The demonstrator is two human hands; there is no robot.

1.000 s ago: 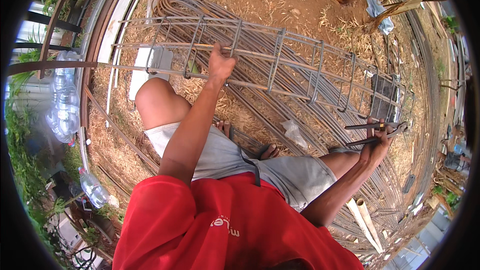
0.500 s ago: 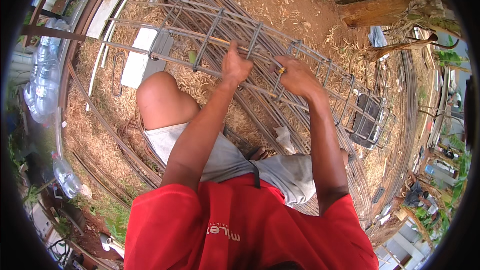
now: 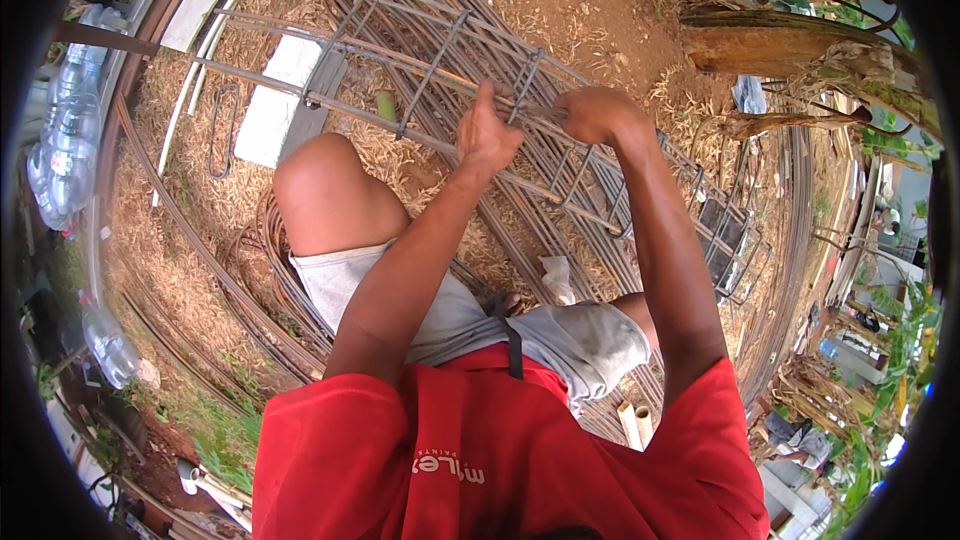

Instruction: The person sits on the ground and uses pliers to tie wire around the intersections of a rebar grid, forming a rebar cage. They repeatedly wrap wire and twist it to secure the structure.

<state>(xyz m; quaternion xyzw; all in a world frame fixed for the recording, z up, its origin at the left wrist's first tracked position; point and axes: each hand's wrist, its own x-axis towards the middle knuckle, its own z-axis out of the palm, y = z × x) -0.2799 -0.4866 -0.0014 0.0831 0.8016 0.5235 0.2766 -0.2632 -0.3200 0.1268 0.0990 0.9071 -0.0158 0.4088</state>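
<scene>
The left grip (image 3: 488, 140) is closed on a rusty bar of the long grey-brown steel cage of straight bars and rectangular hoops (image 3: 433, 72), next to one hoop. Just right of it, the right grip (image 3: 605, 118) has its fingers curled at the cage's upper side; what they clasp is hidden, so I cannot tell whether they are clamped. The cage's open bar ends extend up and left of the left grip, past a white rectangular block (image 3: 270, 115); its other end lies down and right of the right grip. Above the right grip, reddish earth (image 3: 580, 15) leaves room beyond the cage's upper edge, bordered farther right by a thick brown trunk (image 3: 790, 45). Left of and below the left grip, a bent bare knee (image 3: 335, 190) narrows the space along the lower edge.
</scene>
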